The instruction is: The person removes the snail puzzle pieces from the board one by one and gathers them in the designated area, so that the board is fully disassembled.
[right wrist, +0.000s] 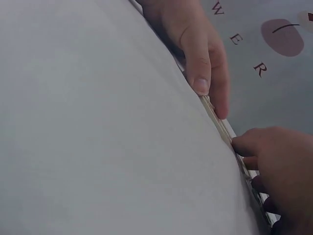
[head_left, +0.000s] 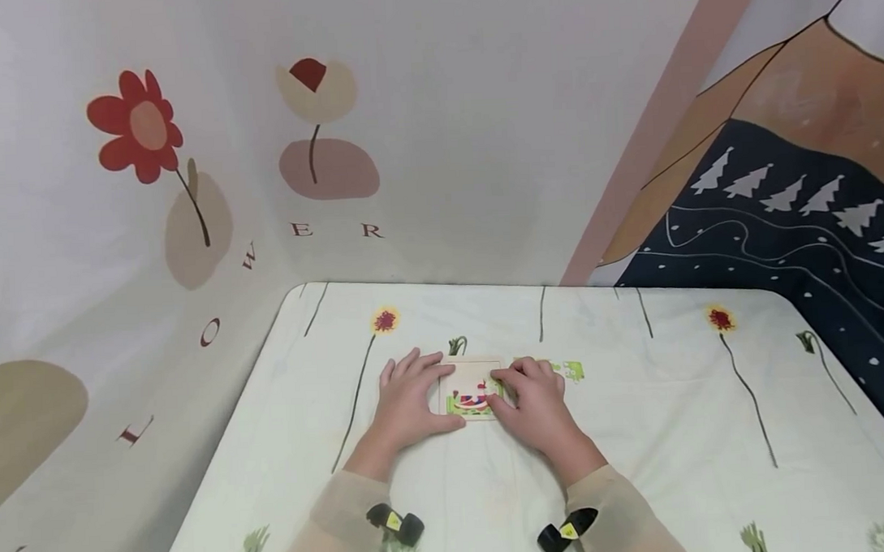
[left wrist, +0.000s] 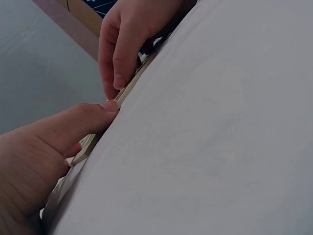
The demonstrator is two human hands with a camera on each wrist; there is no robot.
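L hand (head_left: pixel 407 399) w/ fingers spread, R hand (head_left: pixel 537 403) curled (grip unclear), both on puzzle board (head_left: pixel 472 371)

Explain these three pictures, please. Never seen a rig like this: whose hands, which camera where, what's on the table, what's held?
No machine here: these are a person's bare left hand and right hand. The wide picture comes from a camera on the head, looking forward and down. The other two come from cameras worn on the wrists, seeing the work nearly edge-on.

On the cloth-covered table lies a small puzzle board, partly filled with a colourful picture. Green puzzle pieces lie beyond the right hand.

The left hand steadies the board, thumb at its near edge. The right hand's fingers touch its right side; whether they pinch a piece is unclear.
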